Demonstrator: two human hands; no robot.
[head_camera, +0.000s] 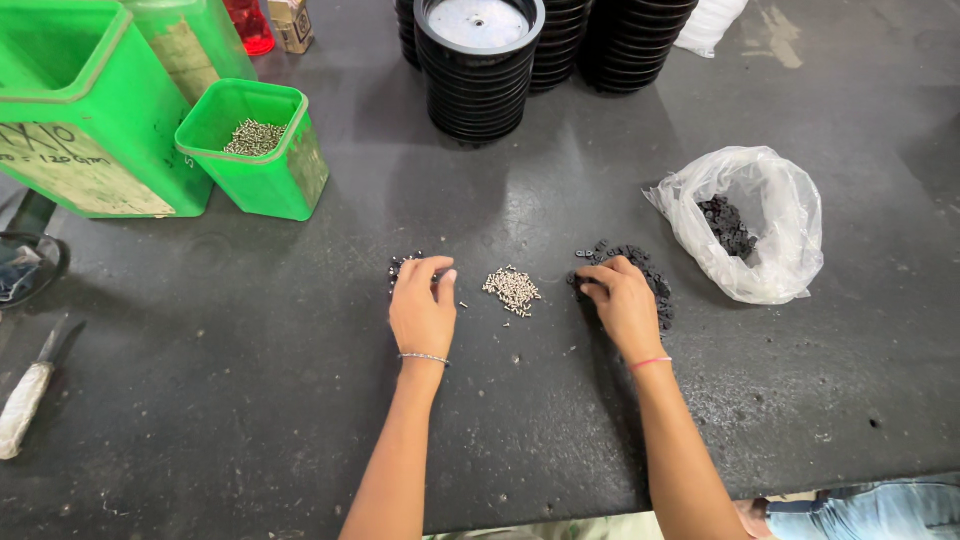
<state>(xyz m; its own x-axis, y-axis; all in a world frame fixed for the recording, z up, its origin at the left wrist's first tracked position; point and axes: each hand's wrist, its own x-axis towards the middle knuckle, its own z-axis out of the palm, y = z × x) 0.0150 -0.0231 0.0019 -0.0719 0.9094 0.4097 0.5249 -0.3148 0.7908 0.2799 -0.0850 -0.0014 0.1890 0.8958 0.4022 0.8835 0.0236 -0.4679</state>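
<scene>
- Left hand (422, 305): fingers curled over small assembled pile (402, 266) on table (250, 400); grip unclear.
- Right hand (620, 300): pinching in black parts heap (650, 272); hold unclear.
- Screw pile (512, 288) between hands, largely unused; most remains.

Even, fairly bright overhead light. A pale sheen lies on the dark tabletop (520, 200) toward the far middle; soft short shadows fall beside the green bin (262, 150) and the black stacks (478, 70). Focus is sharp throughout; wide-angle stretching shows at the left and right edges.
</scene>
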